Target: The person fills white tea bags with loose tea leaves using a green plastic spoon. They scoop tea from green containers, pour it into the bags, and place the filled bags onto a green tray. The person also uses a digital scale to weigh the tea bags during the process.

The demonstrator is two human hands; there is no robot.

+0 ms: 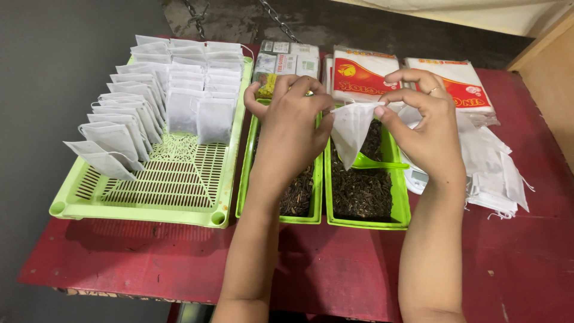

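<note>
Both hands hold one white filter bag (pixel 350 128) up over the right tea tray (pixel 394 197). Left hand (pixel 290 122) is curled, fingertips pinching the bag's top left edge; right hand (pixel 427 122) pinches the top right corner between thumb and forefinger, a ring on one finger. Bag hangs point-down, looks limp and likely empty, mouth pulled taut between the pinches.

Doing this well, as I judge it: keep the pinches on the rim only, pull the mouth apart evenly, hold it low over the loose tea so spill falls back in the tray, don't tear the thin fabric.

Around: green scoop (pixel 373 161) lies in the right tray under the bag. Left tea tray (pixel 245 179) sits touching it, mostly behind the left forearm. Slotted green tray (pixel 179 185) on the far left holds rows of filled bags (pixel 149 90) standing upright. Pile of empty bags (pixel 496 167) lies right of the trays. Red-and-white packs (pixel 365 75) and small boxes (pixel 287 60) sit at the back. All on a red table (pixel 335 269).

Hard to tell: whether the bag's mouth is open; the white scale (pixel 417 177) is mostly hidden by the right wrist; the left tray's contents are largely covered.
</note>
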